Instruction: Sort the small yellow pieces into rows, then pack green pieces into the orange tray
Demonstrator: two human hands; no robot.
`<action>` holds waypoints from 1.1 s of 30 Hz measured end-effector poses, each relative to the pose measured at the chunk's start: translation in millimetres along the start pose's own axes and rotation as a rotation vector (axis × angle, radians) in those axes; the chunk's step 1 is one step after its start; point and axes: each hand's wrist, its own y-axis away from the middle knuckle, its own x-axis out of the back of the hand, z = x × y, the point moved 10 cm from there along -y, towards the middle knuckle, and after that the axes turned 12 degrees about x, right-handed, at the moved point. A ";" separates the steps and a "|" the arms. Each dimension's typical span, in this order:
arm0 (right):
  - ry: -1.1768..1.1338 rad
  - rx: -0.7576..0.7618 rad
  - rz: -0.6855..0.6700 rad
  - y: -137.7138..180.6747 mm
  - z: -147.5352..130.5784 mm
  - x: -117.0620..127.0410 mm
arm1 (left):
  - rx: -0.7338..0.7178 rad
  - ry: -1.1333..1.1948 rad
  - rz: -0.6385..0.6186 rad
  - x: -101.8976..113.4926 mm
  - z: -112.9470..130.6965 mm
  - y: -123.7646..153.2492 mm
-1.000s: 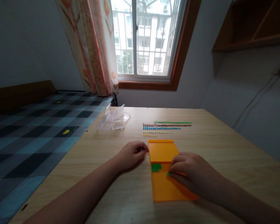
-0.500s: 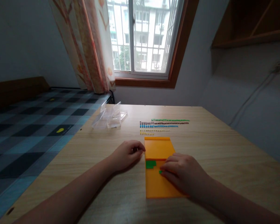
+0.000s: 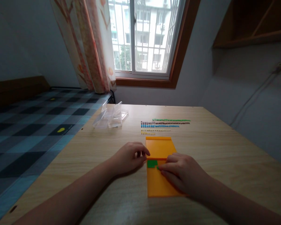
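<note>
An orange tray (image 3: 159, 147) lies flat on the wooden table (image 3: 224, 156) before me. A small block of green pieces (image 3: 152, 163) sits against its left side. My right hand (image 3: 181, 173) rests on the tray, fingers pinched on a tiny green piece right beside that block. My left hand (image 3: 130, 156) lies curled at the tray's left edge, fingertips touching it. Beyond the tray lie rows of small pieces: green (image 3: 170, 120), dark red and blue (image 3: 159, 125), yellow (image 3: 148, 133).
A clear plastic box (image 3: 110, 116) lies open at the table's far left. A bed with a checked cover (image 3: 35, 125) stands left of the table. A window and curtain are behind; a wall runs along the right.
My right hand has slid left along the tray with the green piece, up to the green block. My left hand has shifted slightly toward the tray's edge.
</note>
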 end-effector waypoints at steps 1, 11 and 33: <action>-0.002 0.002 0.002 -0.3 -0.6 -0.4 | -0.003 -0.002 -0.003 -0.6 0.0 0.1; -0.011 0.002 0.019 -1.2 -1.7 -4.8 | -0.021 -0.016 -0.029 -4.4 -2.3 -0.7; -0.003 0.020 0.110 0.4 2.7 6.8 | -0.009 -0.033 -0.062 -7.4 -3.0 0.5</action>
